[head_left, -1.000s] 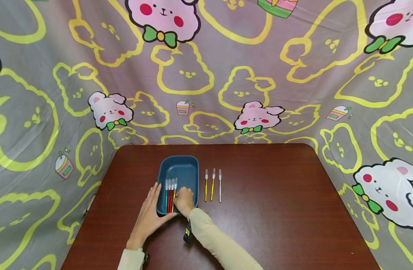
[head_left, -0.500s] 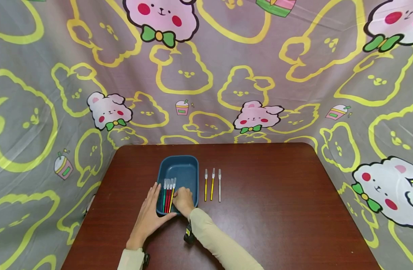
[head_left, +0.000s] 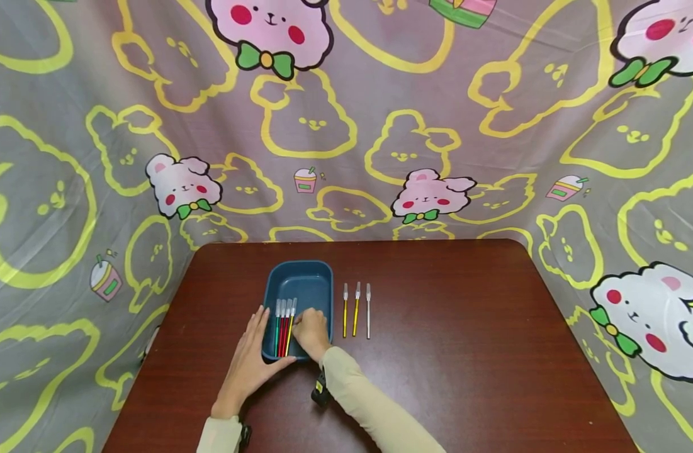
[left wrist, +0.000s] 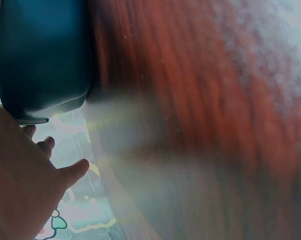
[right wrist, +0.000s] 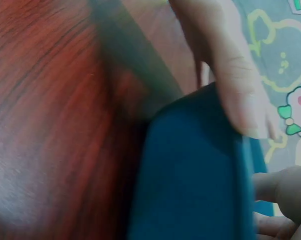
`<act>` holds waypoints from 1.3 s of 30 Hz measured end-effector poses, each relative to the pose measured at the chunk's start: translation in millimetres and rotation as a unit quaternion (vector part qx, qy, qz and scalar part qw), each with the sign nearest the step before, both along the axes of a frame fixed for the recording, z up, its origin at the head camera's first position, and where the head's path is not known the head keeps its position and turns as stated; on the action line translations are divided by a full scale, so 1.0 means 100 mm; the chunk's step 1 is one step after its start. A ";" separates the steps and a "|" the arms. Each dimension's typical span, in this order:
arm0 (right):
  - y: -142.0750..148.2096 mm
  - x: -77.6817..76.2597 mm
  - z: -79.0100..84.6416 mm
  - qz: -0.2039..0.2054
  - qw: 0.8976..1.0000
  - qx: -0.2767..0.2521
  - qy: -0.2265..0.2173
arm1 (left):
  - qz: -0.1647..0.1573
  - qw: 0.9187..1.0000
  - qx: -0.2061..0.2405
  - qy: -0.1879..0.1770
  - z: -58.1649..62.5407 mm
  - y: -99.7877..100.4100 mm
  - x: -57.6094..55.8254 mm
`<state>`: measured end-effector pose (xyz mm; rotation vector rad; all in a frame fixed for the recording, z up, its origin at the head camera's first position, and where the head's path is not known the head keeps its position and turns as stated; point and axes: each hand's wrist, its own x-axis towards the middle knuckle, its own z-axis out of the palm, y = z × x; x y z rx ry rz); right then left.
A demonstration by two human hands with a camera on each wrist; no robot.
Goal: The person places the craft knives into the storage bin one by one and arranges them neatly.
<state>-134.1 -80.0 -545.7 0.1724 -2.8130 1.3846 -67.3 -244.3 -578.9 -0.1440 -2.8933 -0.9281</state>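
A blue tray point(head_left: 306, 286) lies on the brown table. Inside, along its left side, craft knives with clear caps lie side by side: a green one point(head_left: 277, 336), two red ones point(head_left: 282, 340) and a yellow one point(head_left: 289, 340). My left hand point(head_left: 252, 355) rests straight-fingered along the tray's left wall, thumb on the front rim; the right wrist view shows that thumb point(right wrist: 240, 100) over the rim. My right hand point(head_left: 312, 332) is in the tray, fingers bent, fingertips right beside the yellow knife; I cannot tell whether they pinch it.
Right of the tray, two yellow craft knives point(head_left: 345, 321) and a silver one point(head_left: 369, 321) lie in a row on the table point(head_left: 454, 340). A patterned cloth point(head_left: 346, 145) hangs around the table's back and sides.
The row of knives in the tray shifted slightly left, then a little back to the right. My right hand has moved slightly right and away from me; the left hand has stayed in place.
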 end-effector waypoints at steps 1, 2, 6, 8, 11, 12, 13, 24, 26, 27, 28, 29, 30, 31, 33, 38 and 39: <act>0.01 -0.01 0.02 0.000 1.000 -0.001 0.001 | -0.001 1.000 0.001 0.002 0.00 0.00 0.00; 0.03 -0.02 0.04 -0.002 1.000 -0.002 0.001 | -0.002 1.000 0.001 0.003 -0.01 0.01 0.00; 0.08 -0.05 0.11 -0.001 1.000 -0.002 0.020 | -0.003 1.000 -0.003 0.014 -0.02 0.01 0.00; 0.12 -0.06 0.16 0.000 0.999 -0.003 0.035 | -0.004 1.000 -0.003 0.016 -0.02 0.02 0.00; 0.18 -0.07 0.23 0.002 0.999 -0.005 0.048 | -0.005 1.000 -0.001 0.012 -0.03 0.01 0.00; 0.20 -0.07 0.26 0.000 0.999 -0.007 0.050 | -0.005 1.000 -0.002 0.008 -0.03 0.01 0.00; 0.22 -0.07 0.29 -0.002 0.999 -0.007 0.050 | -0.006 1.000 -0.003 0.005 -0.03 0.00 0.00; 0.52 -0.08 0.58 -0.033 0.996 -0.028 0.077 | 0.000 1.000 -0.014 -0.019 -0.03 -0.01 -0.02; 0.59 -0.08 0.60 -0.040 0.996 -0.029 0.077 | 0.002 1.000 -0.014 -0.020 -0.03 -0.01 -0.02; 0.62 -0.08 0.60 -0.044 0.996 -0.027 0.076 | 0.003 1.000 -0.014 -0.021 -0.03 -0.01 -0.02; 0.66 -0.09 0.60 -0.049 0.996 -0.027 0.073 | 0.004 1.000 -0.015 -0.023 -0.03 -0.01 -0.02; 0.69 -0.10 0.60 -0.053 0.996 -0.028 0.070 | 0.005 1.000 -0.016 -0.025 -0.03 0.00 -0.02; 0.73 -0.10 0.60 -0.057 0.996 -0.028 0.067 | 0.006 0.999 -0.017 -0.027 -0.02 0.00 -0.02; 0.76 -0.11 0.59 -0.060 0.996 -0.026 0.065 | 0.008 0.999 -0.018 -0.029 -0.02 0.00 -0.02; 0.82 -0.12 0.58 -0.066 0.996 -0.023 0.061 | 0.010 0.999 -0.021 -0.033 -0.02 0.00 -0.03; 0.96 -0.14 0.52 -0.088 0.994 -0.017 0.062 | 0.014 0.999 -0.025 -0.038 0.00 0.01 -0.02; 0.98 -0.14 0.50 -0.092 0.994 -0.018 0.063 | 0.013 0.999 -0.025 -0.037 0.00 0.01 -0.02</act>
